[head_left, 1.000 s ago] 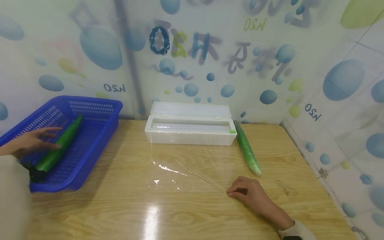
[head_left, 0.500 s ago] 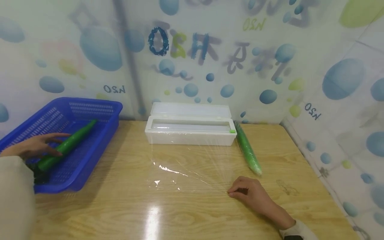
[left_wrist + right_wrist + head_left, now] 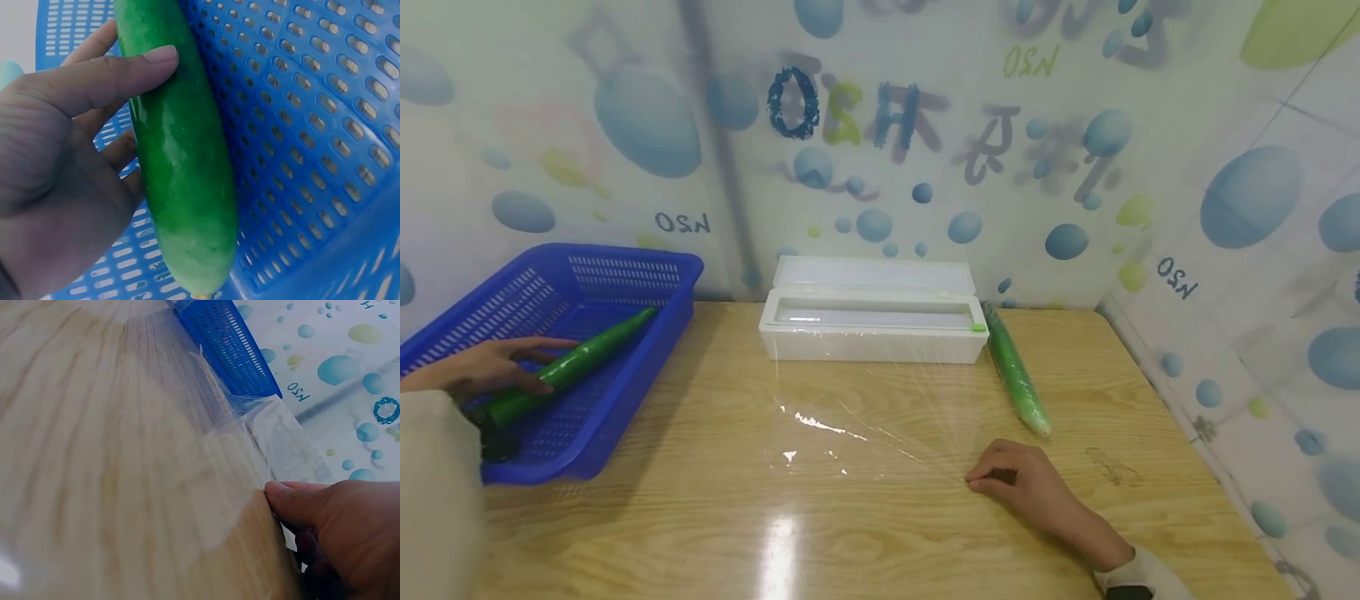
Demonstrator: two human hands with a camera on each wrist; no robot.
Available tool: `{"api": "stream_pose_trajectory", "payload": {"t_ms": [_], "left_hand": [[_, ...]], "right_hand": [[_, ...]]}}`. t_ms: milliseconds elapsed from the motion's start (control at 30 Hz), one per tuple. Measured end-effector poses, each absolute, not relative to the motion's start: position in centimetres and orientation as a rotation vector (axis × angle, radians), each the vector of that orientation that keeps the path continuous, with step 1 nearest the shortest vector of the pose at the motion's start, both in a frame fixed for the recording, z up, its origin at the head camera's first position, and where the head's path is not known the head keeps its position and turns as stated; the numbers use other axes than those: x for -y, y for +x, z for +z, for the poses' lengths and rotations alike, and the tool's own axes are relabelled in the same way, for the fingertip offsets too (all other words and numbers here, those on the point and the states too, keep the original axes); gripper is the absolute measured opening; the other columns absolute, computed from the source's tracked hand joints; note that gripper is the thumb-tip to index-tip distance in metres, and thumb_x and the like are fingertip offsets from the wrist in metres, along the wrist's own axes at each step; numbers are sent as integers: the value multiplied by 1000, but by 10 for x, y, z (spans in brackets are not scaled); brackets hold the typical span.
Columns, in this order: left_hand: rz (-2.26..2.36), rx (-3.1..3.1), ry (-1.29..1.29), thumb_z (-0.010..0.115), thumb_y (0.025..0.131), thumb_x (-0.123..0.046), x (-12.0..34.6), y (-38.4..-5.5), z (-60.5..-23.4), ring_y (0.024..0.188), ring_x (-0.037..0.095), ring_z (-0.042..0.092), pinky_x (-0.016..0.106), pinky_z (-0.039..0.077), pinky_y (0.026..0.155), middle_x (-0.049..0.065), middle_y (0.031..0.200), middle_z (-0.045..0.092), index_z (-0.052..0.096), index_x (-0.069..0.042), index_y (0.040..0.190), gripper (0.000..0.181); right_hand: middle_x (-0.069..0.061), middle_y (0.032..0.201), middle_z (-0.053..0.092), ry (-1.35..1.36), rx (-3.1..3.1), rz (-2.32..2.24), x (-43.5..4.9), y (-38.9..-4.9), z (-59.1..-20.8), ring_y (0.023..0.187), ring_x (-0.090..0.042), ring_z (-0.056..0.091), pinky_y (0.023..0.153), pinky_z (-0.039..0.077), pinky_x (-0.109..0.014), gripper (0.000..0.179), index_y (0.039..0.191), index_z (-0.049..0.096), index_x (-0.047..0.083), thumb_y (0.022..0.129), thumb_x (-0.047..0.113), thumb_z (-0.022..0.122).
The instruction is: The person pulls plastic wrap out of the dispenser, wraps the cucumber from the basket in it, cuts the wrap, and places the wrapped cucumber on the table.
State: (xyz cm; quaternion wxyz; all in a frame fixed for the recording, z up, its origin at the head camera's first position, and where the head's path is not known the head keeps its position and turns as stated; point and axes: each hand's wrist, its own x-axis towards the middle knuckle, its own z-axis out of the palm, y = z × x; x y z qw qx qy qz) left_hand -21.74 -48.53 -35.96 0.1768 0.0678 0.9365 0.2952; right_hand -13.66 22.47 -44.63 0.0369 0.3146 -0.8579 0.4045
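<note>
My left hand (image 3: 493, 365) is inside the blue basket (image 3: 634, 390), holding a green cucumber (image 3: 598, 352). In the left wrist view the thumb lies across the cucumber (image 3: 184, 150) and the other fingers go behind it. On the right, thumb and fingertips of my right hand (image 3: 1033, 492) pinch a corner of clear cling film (image 3: 850, 425). The film stretches over the table from a white cling film dispenser (image 3: 872, 347) whose lid stands up. Seen from the right wrist, the film (image 3: 169, 400) runs off from the pinching fingers (image 3: 294, 503).
A second cucumber (image 3: 1018, 379), covered in shiny film, lies just right of the dispenser. A small green piece (image 3: 978, 327) sits at the dispenser's right end. The wooden table (image 3: 880, 542) meets a bubble-patterned wall (image 3: 880, 167) behind and at the right.
My left hand has closed round the cucumber, which has swung so its far end points further right in the basket. The right hand keeps its pinch on the film in the same place.
</note>
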Motion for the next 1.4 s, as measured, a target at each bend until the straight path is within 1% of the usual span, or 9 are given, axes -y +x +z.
{"api": "stream_pose_trajectory", "payload": {"t_ms": [67, 100, 133, 367, 433, 633, 767, 1000, 1400], "left_hand": [[818, -2655, 185, 74, 81, -17, 485, -217, -360, 110, 54, 46, 52, 49, 79, 41, 126, 43, 43, -1, 139, 67], [807, -2663, 173, 74, 80, -19, 484, -216, -360, 113, 62, 37, 57, 47, 80, 46, 130, 34, 41, 2, 139, 71], [795, -2671, 173, 74, 80, -18, 483, -216, -360, 113, 63, 37, 58, 47, 80, 46, 130, 34, 41, 3, 139, 71], [815, -2701, 164, 74, 81, -19, 482, -214, -357, 113, 61, 39, 58, 47, 81, 44, 131, 36, 46, -9, 140, 66], [844, -2689, 139, 74, 81, -21, 482, -214, -357, 114, 60, 39, 57, 47, 80, 44, 133, 33, 43, -10, 143, 70], [862, -2710, 85, 76, 80, -27, 486, -218, -357, 109, 52, 48, 47, 50, 77, 41, 135, 32, 35, -14, 148, 81], [844, -2754, 121, 76, 80, -27, 486, -221, -355, 111, 56, 44, 52, 49, 79, 40, 135, 34, 34, -12, 148, 81], [830, -2761, 127, 74, 82, -33, 480, -224, -344, 118, 60, 32, 61, 44, 81, 38, 140, 26, 22, -9, 151, 90], [788, -2896, 232, 74, 84, -24, 458, -231, -312, 115, 62, 35, 61, 47, 77, 31, 137, 33, 24, -15, 152, 85]], "right_hand": [[14, 86, 63, 966, 2637, 1240, -225, -137, -446, 79, -7, 59, 70, 50, -24, 9, 87, 74, 26, 81, 19, 75], [14, 86, 63, 967, 2637, 1242, -225, -137, -446, 79, -7, 59, 69, 51, -24, 9, 86, 74, 26, 81, 19, 75], [14, 86, 63, 967, 2637, 1245, -225, -137, -446, 79, -7, 59, 69, 51, -24, 9, 86, 74, 26, 81, 19, 76], [12, 86, 63, 976, 2624, 1273, -225, -137, -447, 79, -8, 60, 68, 51, -25, 9, 87, 74, 24, 81, 18, 76], [12, 86, 63, 976, 2624, 1277, -225, -137, -447, 79, -8, 60, 68, 51, -25, 9, 87, 74, 24, 81, 18, 76], [12, 86, 63, 981, 2618, 1289, -224, -137, -447, 79, -8, 60, 67, 51, -25, 8, 87, 74, 23, 81, 18, 76], [12, 86, 64, 980, 2617, 1285, -224, -137, -447, 78, -8, 60, 67, 51, -25, 9, 87, 74, 23, 81, 17, 76], [12, 86, 64, 986, 2618, 1283, -224, -137, -447, 79, -8, 60, 68, 51, -25, 9, 87, 74, 23, 81, 16, 76], [12, 86, 64, 970, 2636, 1279, -224, -136, -443, 79, -8, 60, 69, 51, -25, 8, 87, 74, 23, 82, 17, 75]]}}
